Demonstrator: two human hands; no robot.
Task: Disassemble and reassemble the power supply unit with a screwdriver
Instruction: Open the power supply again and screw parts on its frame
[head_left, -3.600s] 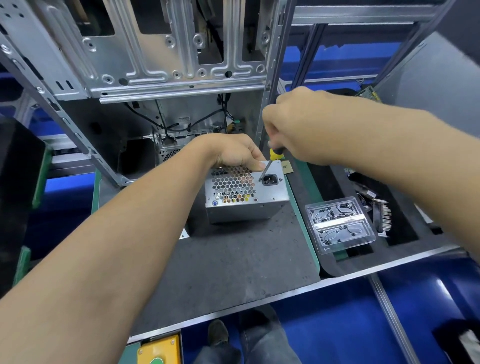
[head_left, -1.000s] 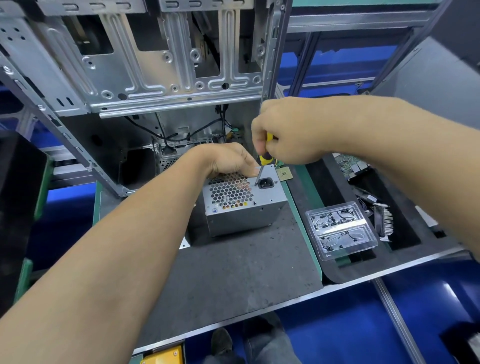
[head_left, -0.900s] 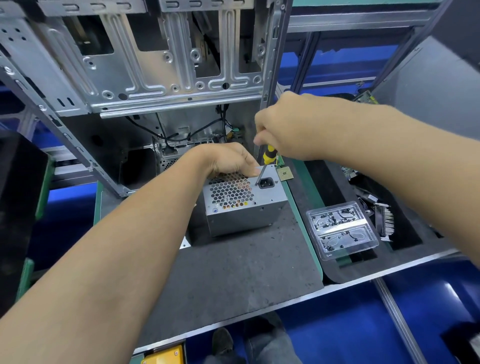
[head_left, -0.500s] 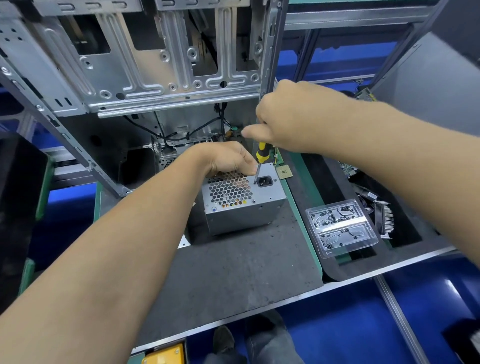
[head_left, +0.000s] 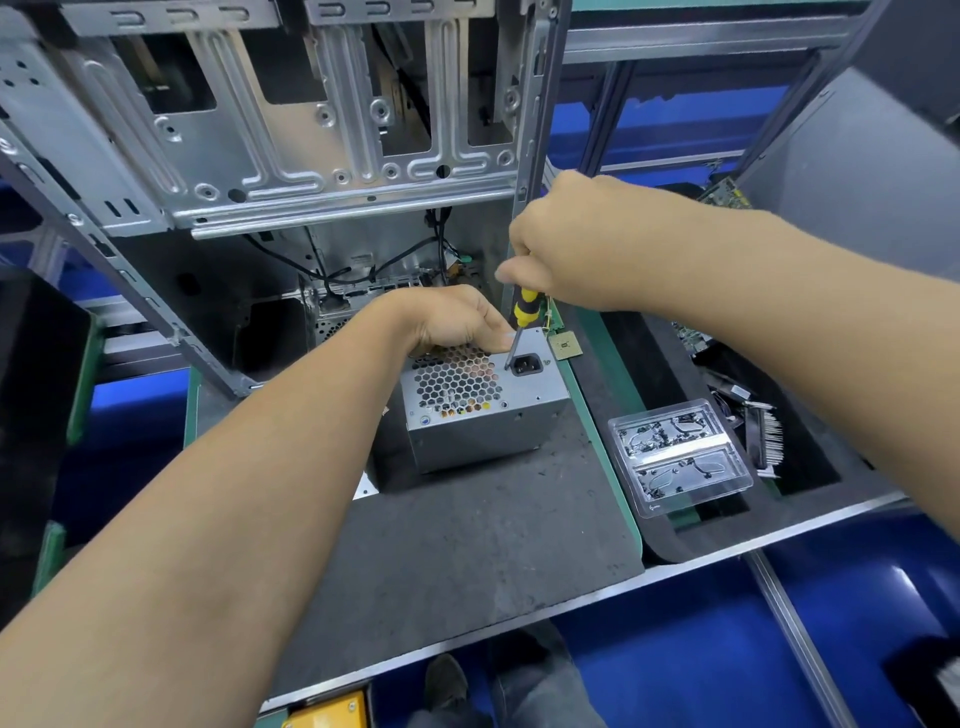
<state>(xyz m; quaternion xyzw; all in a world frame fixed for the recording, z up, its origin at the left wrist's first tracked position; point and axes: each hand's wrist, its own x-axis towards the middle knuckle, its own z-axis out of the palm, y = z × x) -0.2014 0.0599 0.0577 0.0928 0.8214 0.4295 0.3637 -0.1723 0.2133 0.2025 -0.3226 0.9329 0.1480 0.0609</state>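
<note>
the boxy grey sheet-metal power supply unit (head_left: 483, 410) sits mid-frame on the dark foam mat (head_left: 467, 540), honeycomb vent face up, long axis left-right. likely heavy, rigid; hold its edges. left hand (head_left: 457, 319) seemingly curls over its far edge; right hand (head_left: 576, 244) grips the yellow-black screwdriver (head_left: 521, 319), near-upright.

Grey power supply unit (head_left: 483, 410) on dark mat – yellow-black screwdriver (head_left: 521, 325) tip at top face.
</note>
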